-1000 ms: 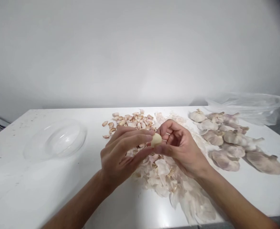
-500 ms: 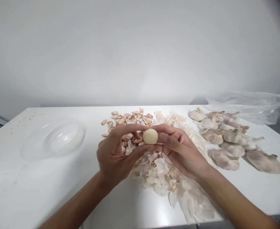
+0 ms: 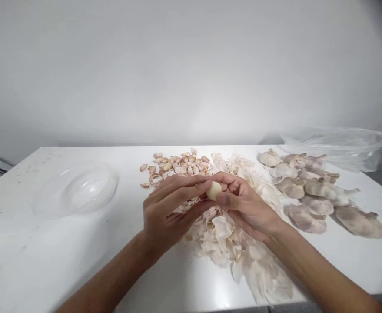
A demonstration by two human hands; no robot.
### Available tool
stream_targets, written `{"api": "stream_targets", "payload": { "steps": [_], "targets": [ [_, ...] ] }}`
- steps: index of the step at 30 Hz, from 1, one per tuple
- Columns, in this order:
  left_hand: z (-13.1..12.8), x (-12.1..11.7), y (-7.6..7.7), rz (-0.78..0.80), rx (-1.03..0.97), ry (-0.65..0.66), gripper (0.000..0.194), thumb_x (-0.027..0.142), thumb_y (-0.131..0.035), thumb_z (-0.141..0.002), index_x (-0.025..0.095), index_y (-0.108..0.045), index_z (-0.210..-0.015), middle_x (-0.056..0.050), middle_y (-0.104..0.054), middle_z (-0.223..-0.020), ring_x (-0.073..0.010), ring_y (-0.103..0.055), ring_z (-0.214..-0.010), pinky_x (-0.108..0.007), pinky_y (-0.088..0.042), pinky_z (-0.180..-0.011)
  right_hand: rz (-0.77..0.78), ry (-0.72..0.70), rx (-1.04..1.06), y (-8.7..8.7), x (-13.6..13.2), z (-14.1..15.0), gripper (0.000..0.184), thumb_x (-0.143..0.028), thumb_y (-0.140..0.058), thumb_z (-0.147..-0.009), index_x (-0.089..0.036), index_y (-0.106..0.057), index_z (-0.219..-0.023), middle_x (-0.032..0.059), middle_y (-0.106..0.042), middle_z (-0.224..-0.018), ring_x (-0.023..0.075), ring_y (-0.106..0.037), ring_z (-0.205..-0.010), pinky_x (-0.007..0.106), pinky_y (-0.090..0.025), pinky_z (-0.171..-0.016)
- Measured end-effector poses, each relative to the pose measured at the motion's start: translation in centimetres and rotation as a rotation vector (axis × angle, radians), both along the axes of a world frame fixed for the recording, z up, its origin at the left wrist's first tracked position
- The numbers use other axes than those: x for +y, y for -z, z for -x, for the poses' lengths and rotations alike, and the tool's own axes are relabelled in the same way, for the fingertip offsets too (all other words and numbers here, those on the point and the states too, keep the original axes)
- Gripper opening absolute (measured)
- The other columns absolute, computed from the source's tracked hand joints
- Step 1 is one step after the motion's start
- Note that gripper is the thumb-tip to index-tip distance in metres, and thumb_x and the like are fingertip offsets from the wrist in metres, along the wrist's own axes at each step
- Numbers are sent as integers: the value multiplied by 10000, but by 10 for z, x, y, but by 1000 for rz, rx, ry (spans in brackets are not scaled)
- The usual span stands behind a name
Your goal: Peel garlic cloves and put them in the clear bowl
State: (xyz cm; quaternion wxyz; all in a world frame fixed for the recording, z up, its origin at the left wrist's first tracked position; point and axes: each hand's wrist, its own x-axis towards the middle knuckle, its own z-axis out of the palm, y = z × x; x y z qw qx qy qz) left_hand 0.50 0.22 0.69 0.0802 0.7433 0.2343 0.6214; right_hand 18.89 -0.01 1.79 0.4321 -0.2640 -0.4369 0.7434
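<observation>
Both hands meet over the middle of a white table (image 3: 47,252). A pale peeled garlic clove (image 3: 214,190) is pinched between the fingertips of my left hand (image 3: 167,213) and my right hand (image 3: 244,204). Both hands have their fingers closed round it. Beneath them lies a heap of papery garlic skins (image 3: 239,256). Just behind the hands sits a pile of unpeeled cloves (image 3: 177,165).
A clear plastic bowl (image 3: 76,189) stands at the left. Several whole garlic bulbs (image 3: 317,195) lie at the right, with a clear plastic bag (image 3: 337,145) behind them. A grey wall runs behind the table; its front edge is near the bottom of the view.
The clove has been turned between the fingertips and has sunk a little. My right fingers have curled more tightly round it, hiding more of it than half a second ago.
</observation>
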Motion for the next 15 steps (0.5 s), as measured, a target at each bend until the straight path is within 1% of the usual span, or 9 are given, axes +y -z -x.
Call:
{"api": "stream_targets", "payload": {
  "steps": [2, 3, 6, 9, 11, 13, 15],
  "targets": [
    [-1, 0, -1, -57, 46, 4, 420, 153, -849, -778, 252, -742, -1172, -55, -815, -1020, -217, -773, -865, -343, -642, -716, -3, 7, -18, 3, 0, 0, 287, -275, -902, -748, -200, -706, -943, -50, -639, -716, 81, -598, -641, 197, -523, -639],
    [-1, 0, -1, -79, 69, 12, 430, 144, -846, -780, 244, -733, -1183, -55, -817, -999, -209, -771, -846, -336, -635, -703, -5, -1, -26, 4, 0, 1, 295, -260, -910, -733, -199, -673, -899, -59, -615, -699, 80, -578, -627, 196, -505, -615],
    [-2, -2, -2, -106, 116, 17, 419, 135, -836, -788, 220, -725, -1183, -61, -815, -963, -194, -757, -808, -320, -609, -673, 4, -35, -33, 4, -1, 5, 373, -242, -926, -697, -199, -570, -798, -57, -615, -702, 92, -581, -641, 200, -492, -603],
    [-2, -3, -2, -70, 134, 20, 374, 137, -841, -781, 211, -745, -1135, -66, -811, -955, -195, -752, -804, -317, -600, -674, -8, -27, -37, 3, -1, 8, 395, -227, -940, -671, -191, -564, -786, -68, -608, -680, 74, -565, -605, 175, -477, -576],
    [-2, -2, -2, -40, 133, 34, 385, 144, -842, -783, 220, -746, -1148, -64, -812, -967, -195, -756, -817, -319, -612, -692, -39, -19, -48, 3, 0, 7, 342, -244, -925, -704, -187, -614, -835, -63, -625, -692, 70, -579, -599, 172, -488, -576],
    [1, 1, -5, -23, 128, 38, 429, 164, -841, -794, 246, -734, -1201, -56, -814, -985, -190, -759, -825, -317, -625, -699, -86, -10, -87, 2, 1, 4, 249, -307, -860, -804, -188, -662, -899, -42, -658, -704, 85, -613, -608, 194, -517, -598],
    [9, 6, -9, -26, 105, 17, 443, 187, -835, -810, 297, -727, -1226, -15, -819, -946, -161, -753, -751, -284, -618, -627, -144, 34, -145, 0, 2, 0, 190, -364, -763, -904, -190, -697, -940, -25, -675, -696, 97, -632, -609, 216, -537, -623]
  ]
}}
